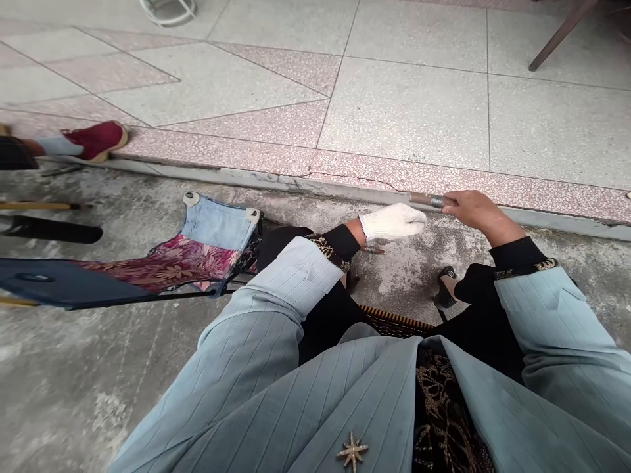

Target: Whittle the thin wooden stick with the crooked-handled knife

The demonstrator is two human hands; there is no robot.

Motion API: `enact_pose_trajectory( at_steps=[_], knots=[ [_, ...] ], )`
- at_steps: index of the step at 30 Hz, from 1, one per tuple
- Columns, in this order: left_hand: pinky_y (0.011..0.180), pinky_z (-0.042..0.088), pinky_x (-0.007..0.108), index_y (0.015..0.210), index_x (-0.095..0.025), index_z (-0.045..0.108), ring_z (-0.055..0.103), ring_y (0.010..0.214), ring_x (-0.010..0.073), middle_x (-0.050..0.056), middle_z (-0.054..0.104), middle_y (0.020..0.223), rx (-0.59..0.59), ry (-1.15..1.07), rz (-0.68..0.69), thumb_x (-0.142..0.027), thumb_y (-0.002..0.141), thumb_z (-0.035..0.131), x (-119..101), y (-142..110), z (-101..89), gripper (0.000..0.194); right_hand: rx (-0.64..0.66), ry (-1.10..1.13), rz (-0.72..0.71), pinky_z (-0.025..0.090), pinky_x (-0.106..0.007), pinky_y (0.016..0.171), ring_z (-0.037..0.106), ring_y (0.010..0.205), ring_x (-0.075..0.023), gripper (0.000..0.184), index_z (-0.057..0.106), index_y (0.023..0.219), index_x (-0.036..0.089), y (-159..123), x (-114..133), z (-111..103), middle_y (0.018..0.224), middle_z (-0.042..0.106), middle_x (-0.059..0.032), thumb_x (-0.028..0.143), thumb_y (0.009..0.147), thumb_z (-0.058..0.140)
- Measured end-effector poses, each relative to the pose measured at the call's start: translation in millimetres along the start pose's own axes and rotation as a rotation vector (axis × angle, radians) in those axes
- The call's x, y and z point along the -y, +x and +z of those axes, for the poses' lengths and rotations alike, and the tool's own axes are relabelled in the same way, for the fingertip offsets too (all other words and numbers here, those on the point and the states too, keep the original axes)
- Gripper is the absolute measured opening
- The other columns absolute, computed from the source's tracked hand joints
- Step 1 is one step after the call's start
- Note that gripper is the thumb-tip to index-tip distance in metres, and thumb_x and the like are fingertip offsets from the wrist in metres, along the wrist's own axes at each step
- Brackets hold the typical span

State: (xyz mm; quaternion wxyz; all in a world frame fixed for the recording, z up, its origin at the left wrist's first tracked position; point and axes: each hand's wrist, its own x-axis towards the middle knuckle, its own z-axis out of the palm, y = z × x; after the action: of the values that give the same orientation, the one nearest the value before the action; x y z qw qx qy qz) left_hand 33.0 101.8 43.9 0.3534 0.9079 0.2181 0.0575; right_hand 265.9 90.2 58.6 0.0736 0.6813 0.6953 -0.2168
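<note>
My right hand point(476, 211), bare, is closed around the end of a short brown stick point(428, 200) with a silvery band, perhaps wound wire, near my fingers. The stick points left, over the edge of a tiled step. My left hand point(394, 222) wears a white knit glove. Its fingers are curled together just below and left of the stick, apart from it. Whether they pinch anything small is hidden. On the concrete below my left wrist lies a thin brown stick-like piece point(373, 250), partly covered by the wrist.
A folding seat of denim and flowered cloth point(197, 256) stands at my left. Beyond it is another person's red shoe point(98, 140). The raised tiled step point(409, 112) runs across in front. Furniture legs point(559, 36) stand at the far right. Rough concrete point(123, 368) lies at lower left.
</note>
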Motion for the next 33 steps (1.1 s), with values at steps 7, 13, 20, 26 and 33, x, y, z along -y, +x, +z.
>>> enact_pose_trajectory(
  at_steps=[7,13,20,26,33],
  knots=[
    [0.066,0.036,0.026,0.096,-0.015,0.067,0.057,0.073,0.0154,0.005,0.068,0.084,-0.043,0.131,-0.084,-0.031,0.094,0.042,14,-2,-10.9,0.03,0.626,0.287,-0.392,0.043,-0.031,0.073,0.061,0.082,-0.0202,0.038,0.077,0.11,0.025,-12,7,-3,0.093,0.072,-0.0026,0.041,0.076,0.072],
    [0.073,0.045,0.025,0.103,-0.013,0.064,0.06,0.076,0.0127,0.007,0.068,0.096,-0.051,-0.199,-0.063,-0.033,0.098,0.04,13,-2,-5.6,0.032,0.362,0.832,-0.401,0.043,-0.027,0.062,0.052,0.065,-0.0116,0.043,0.072,0.113,0.018,-34,0,-36,0.08,0.064,-0.0013,0.042,0.078,0.072],
    [0.056,0.036,0.022,0.096,-0.016,0.066,0.048,0.055,0.0098,-0.001,0.057,0.068,0.121,-0.36,-0.086,-0.036,0.097,0.036,6,-3,5.1,0.036,-0.135,0.983,-0.086,0.044,-0.026,0.059,0.049,0.058,-0.0105,0.016,0.065,0.08,0.017,-23,-13,-34,0.071,0.058,-0.0015,0.033,0.082,0.068],
    [0.069,0.038,0.024,0.088,-0.015,0.065,0.053,0.07,0.0124,0.004,0.064,0.084,0.121,-0.234,0.12,-0.035,0.097,0.039,-10,-1,0.3,0.034,-0.21,0.372,0.092,0.043,-0.032,0.064,0.058,0.068,-0.0188,0.028,0.071,0.105,0.017,-5,-13,-14,0.078,0.066,-0.006,0.034,0.084,0.063],
    [0.066,0.039,0.025,0.094,-0.015,0.065,0.054,0.067,0.013,0.003,0.064,0.08,0.029,-0.118,0.017,-0.033,0.095,0.038,-8,-6,-7.2,0.033,0.143,-0.11,-0.096,0.041,-0.033,0.071,0.062,0.086,-0.0255,0.032,0.072,0.112,0.021,-3,11,5,0.101,0.071,-0.011,0.038,0.087,0.06]
  ],
)
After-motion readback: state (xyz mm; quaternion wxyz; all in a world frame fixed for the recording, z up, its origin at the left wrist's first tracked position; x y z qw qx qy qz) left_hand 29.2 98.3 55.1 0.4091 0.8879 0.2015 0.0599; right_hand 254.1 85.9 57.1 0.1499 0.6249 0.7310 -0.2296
